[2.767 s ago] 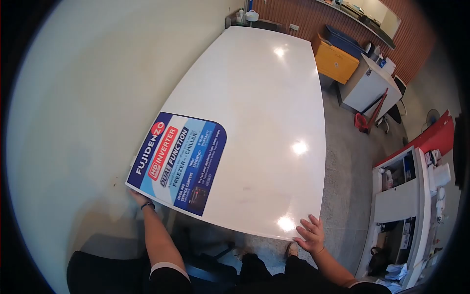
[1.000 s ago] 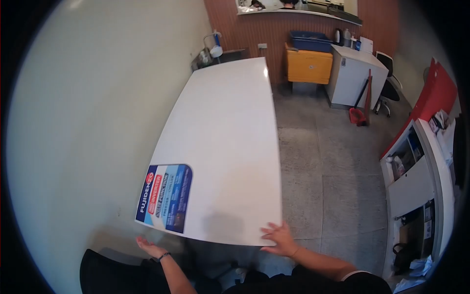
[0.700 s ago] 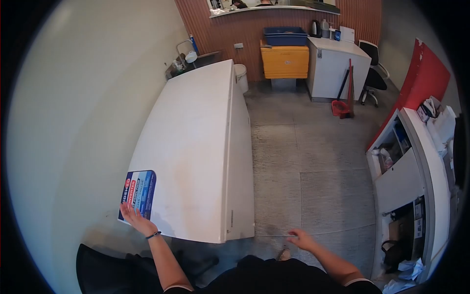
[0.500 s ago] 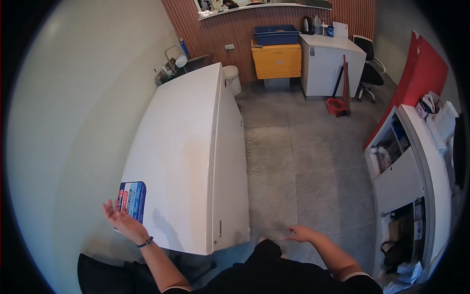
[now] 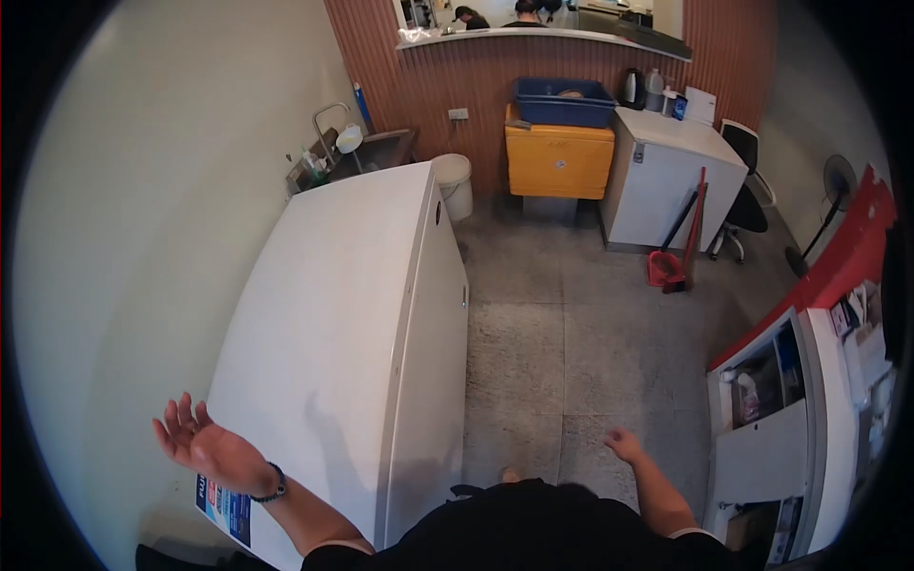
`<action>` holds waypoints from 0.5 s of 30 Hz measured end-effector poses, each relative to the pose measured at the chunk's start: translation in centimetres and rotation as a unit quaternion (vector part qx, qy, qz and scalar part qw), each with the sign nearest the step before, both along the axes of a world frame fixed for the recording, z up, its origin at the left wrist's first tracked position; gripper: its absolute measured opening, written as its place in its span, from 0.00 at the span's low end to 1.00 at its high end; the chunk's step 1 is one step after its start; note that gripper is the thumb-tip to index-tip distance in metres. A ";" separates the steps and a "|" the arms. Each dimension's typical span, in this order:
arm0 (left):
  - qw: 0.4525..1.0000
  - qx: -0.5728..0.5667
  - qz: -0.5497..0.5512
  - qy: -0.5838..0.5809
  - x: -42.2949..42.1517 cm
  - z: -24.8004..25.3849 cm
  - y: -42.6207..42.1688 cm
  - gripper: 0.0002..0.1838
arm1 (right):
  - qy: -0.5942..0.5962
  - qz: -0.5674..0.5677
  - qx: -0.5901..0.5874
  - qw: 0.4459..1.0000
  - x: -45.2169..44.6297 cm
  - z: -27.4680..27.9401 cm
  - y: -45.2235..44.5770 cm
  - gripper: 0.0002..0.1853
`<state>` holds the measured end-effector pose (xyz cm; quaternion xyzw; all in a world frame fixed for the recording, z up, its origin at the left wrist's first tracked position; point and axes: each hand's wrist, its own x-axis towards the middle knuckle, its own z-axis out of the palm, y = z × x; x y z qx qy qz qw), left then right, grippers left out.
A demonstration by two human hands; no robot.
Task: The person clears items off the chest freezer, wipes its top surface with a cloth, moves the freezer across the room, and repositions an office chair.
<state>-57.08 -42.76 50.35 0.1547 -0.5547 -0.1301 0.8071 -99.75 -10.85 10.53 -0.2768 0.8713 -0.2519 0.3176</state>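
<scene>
My left hand (image 5: 219, 455) is raised palm up, its fingers spread and holding nothing, with a dark bracelet on the wrist. It hovers over the near left edge of a long white chest freezer (image 5: 319, 285), just above a blue and white label (image 5: 221, 509). The freezer lid is down, and a shadow of the arm falls on it. My right hand (image 5: 625, 445) hangs low over the grey floor (image 5: 519, 357), fingers loosely bent and apart from any object. I see nothing in it.
A white bucket (image 5: 455, 190) stands beyond the freezer, near a sink (image 5: 386, 152). A yellow cooler box (image 5: 560, 162) carries a blue tub (image 5: 564, 105). A red dustpan (image 5: 664, 268) leans by a white cabinet (image 5: 666, 186). Open shelving (image 5: 762, 447) lines the right. People work behind the counter opening.
The view has shifted forward and tilted up, showing more of the counter opening and a standing fan. My left hand has stayed raised over the freezer; my right hand has swung outward.
</scene>
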 end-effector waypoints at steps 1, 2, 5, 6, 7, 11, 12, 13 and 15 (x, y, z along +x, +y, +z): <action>1.000 -0.002 -0.009 -0.010 -1.8 0.0 -1.7 0.30 | 0.016 -0.017 0.078 0.997 -2.2 -3.1 2.5 0.23; 1.000 -0.007 -0.019 -0.022 -3.7 0.0 -3.4 0.29 | 0.039 -0.068 0.163 0.983 -2.9 -2.4 4.8 0.23; 0.994 0.028 -0.081 -0.072 -9.7 -1.4 -9.0 0.27 | -0.128 -0.198 0.237 0.942 -6.2 -17.1 17.4 0.13; 0.986 0.056 -0.121 -0.102 -11.7 -2.2 -10.8 0.27 | -0.237 -0.358 0.154 0.890 -4.8 -6.2 14.6 0.13; 0.986 0.061 -0.119 -0.104 -13.8 -3.0 -12.7 0.27 | -0.237 -0.357 0.159 0.889 -5.1 -4.8 15.1 0.13; 0.967 0.105 -0.118 -0.201 -21.8 -4.3 -18.5 0.24 | -0.255 -0.229 0.092 0.935 -10.5 -3.6 15.2 0.28; 0.968 0.109 -0.104 -0.202 -23.6 -4.2 -19.6 0.24 | -0.069 0.011 0.032 0.997 -13.1 -2.8 15.0 0.30; 0.968 0.135 -0.080 -0.195 -25.2 -3.6 -20.7 0.25 | -0.050 0.021 0.055 0.997 -17.4 -3.5 11.3 0.27; 0.967 0.160 -0.062 -0.189 -27.6 -2.7 -22.8 0.25 | -0.202 -0.323 0.032 0.924 -27.7 -6.8 0.4 0.24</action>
